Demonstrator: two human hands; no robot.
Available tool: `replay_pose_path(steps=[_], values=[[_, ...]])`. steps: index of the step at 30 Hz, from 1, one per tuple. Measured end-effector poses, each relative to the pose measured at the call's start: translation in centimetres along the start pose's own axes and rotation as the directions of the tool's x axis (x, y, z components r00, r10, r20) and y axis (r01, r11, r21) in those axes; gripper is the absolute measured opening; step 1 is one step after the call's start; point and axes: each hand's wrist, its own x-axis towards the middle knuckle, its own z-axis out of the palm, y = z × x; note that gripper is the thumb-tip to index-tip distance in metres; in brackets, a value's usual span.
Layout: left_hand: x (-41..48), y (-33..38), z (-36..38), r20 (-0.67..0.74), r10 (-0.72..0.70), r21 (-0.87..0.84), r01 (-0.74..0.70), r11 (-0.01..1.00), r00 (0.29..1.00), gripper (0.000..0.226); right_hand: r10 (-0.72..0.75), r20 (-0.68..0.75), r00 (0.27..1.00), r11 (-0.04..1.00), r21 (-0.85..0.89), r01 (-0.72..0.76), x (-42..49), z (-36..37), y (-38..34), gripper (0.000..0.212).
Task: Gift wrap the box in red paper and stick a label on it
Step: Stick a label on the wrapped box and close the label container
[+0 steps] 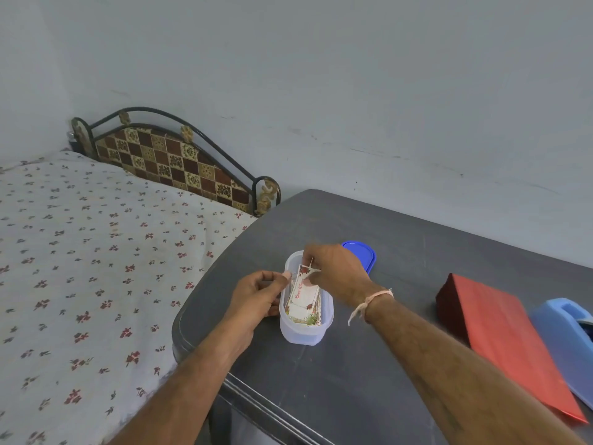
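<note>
our left hand [256, 297] curls round the side of the clear tub [305, 334] on the worktop [353, 387]. our right hand [337, 274] pinches the top of a label [304, 289] tilted up out of the tub. the red wrapped box [500, 332] lies well to the right.

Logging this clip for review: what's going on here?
A person steadies a clear plastic tub with the left hand while the right hand pinches the top gift label in it. The tub's blue lid lies behind on the grey table. The box, already in red paper, sits to the right beside a blue tape dispenser.
</note>
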Motion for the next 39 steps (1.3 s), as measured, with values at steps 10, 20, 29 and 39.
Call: replay_pose_path(steps=[10, 20, 29, 39], values=[[-2.8, 2.8, 1.4, -0.15, 0.225, 0.163, -0.2, 0.966, 0.963, 0.024, 0.27, -0.172, 0.947, 0.72, 0.689, -0.08, -4.2, -2.5, 2.4, 0.006], [-8.3, 5.8, 9.1, 0.16, 0.385, 0.053, -0.398, 0.916, 0.909, 0.004, 0.338, -0.06, 0.939, 0.121, 0.992, 0.02, -15.3, -5.4, 5.3, 0.011], [-12.7, 4.1, 15.6, 0.397, 0.372, 0.062, -0.429, 0.901, 0.839, 0.008, 0.472, -0.038, 0.881, -0.137, 0.984, 0.116, -23.1, -4.8, 8.7, 0.017], [-14.6, 3.3, 18.6, 0.506, 0.254, -0.02, -0.283, 0.959, 0.824, 0.021, 0.49, -0.075, 0.868, -0.162, 0.971, 0.176, -26.4, -4.2, 10.8, 0.021]])
